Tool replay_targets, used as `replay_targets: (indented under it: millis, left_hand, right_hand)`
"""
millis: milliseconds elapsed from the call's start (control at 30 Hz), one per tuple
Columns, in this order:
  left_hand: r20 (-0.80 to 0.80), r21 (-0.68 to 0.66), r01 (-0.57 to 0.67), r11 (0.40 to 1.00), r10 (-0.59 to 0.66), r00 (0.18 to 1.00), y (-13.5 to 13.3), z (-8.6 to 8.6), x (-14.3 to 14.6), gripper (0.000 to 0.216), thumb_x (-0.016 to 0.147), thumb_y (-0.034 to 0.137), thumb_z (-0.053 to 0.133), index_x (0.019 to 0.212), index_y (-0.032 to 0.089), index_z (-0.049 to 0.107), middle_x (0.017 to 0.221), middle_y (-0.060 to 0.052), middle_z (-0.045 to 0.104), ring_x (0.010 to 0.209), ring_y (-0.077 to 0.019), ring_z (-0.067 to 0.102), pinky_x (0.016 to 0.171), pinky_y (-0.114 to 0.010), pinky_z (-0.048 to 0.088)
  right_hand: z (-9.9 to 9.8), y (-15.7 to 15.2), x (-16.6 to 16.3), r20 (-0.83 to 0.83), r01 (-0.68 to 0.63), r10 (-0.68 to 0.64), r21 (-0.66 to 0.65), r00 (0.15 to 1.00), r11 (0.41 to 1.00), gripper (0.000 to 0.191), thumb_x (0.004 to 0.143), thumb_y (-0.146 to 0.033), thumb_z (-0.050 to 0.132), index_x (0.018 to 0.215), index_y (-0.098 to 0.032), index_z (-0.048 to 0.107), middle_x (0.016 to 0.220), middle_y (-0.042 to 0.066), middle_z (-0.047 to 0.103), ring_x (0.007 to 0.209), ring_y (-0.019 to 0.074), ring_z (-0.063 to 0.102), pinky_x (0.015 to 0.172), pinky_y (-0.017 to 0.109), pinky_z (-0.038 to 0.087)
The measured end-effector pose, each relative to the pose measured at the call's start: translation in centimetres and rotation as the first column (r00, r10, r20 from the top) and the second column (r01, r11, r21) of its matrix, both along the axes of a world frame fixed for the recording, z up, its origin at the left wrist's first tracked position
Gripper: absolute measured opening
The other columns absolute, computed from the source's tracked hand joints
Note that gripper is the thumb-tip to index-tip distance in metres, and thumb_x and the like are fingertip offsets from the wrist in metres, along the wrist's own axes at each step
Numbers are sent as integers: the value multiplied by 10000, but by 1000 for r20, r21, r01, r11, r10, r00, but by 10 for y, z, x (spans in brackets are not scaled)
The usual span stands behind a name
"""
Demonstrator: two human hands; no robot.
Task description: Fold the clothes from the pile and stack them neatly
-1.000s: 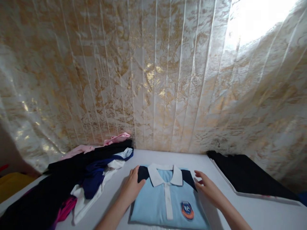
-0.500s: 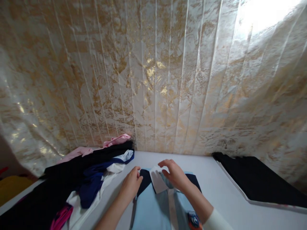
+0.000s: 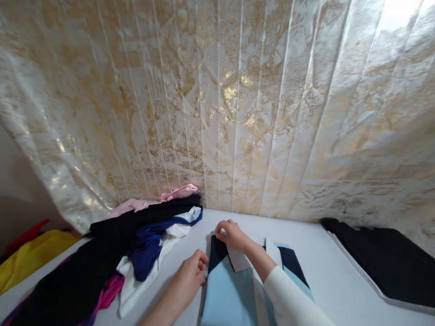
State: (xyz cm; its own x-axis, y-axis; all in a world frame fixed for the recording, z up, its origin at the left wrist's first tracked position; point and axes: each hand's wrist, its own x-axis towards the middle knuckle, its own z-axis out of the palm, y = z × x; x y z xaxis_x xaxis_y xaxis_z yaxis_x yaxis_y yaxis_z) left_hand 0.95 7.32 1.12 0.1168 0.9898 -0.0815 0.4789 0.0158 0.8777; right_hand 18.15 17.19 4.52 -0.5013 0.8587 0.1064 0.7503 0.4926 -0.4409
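Note:
A light blue polo shirt (image 3: 227,290) with navy shoulders, a white collar and a white placket lies on the white table, its front facing up. My right hand (image 3: 234,235) reaches across the collar, and its thumb and fingers pinch the navy corner of the left shoulder. At the shirt's left edge, my left hand (image 3: 192,276) has its fingers curled together against the side of the fabric. The right forearm, in a white sleeve, covers part of the placket and chest. The lower end of the shirt runs out of view.
To the left lies a loose heap of clothes: black fabric (image 3: 78,267), a navy piece (image 3: 146,256), white, pink and magenta ones. Yellow cloth (image 3: 37,253) sits beyond it. A dark folded stack (image 3: 384,262) lies at right. Behind the table (image 3: 340,290) hangs a shiny gold-patterned curtain (image 3: 217,113).
My right hand has moved left from the collar to the left shoulder corner and closed there. My left hand has slid down along the shirt's left edge. The view has shifted left.

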Motion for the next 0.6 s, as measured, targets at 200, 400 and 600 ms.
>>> replay_targets:
  millis: [200, 400, 600]
  left_hand:
    - [26, 12, -4, 1000, 4, 1000, 3, -1, 3, 129, 725, 167, 488, 846, 209, 474, 620, 72, 470, 541, -123, 488, 527, -213, 343]
    - [98, -57, 9, 998, -3, 995, 6, -3, 8, 155, 699, 172, 477, 840, 215, 430, 610, 91, 460, 446, -82, 381, 468, -191, 283]
    - [110, -99, 58, 993, -47, 993, 0, -1, 7, 90, 663, 160, 493, 748, 187, 488, 577, 72, 459, 479, -88, 412, 472, -194, 293]
  right_hand:
    - [2, -3, -7, -11, -21, 21, -29, 1000, 999, 166, 807, -219, 639, 970, -221, 666, 869, 30, 713, 930, 228, 546, 836, 351, 311]
    - [11, -1, 1, -110, -27, 25, -11, 994, 1000, 159, 875, -222, 542, 871, -198, 699, 830, 23, 712, 844, 175, 571, 783, 285, 370]
    - [-1, -1, 2, -169, 0, -3, -18, 986, 1000, 189, 879, -198, 518, 893, -161, 702, 770, 16, 695, 700, 131, 582, 644, 211, 406]
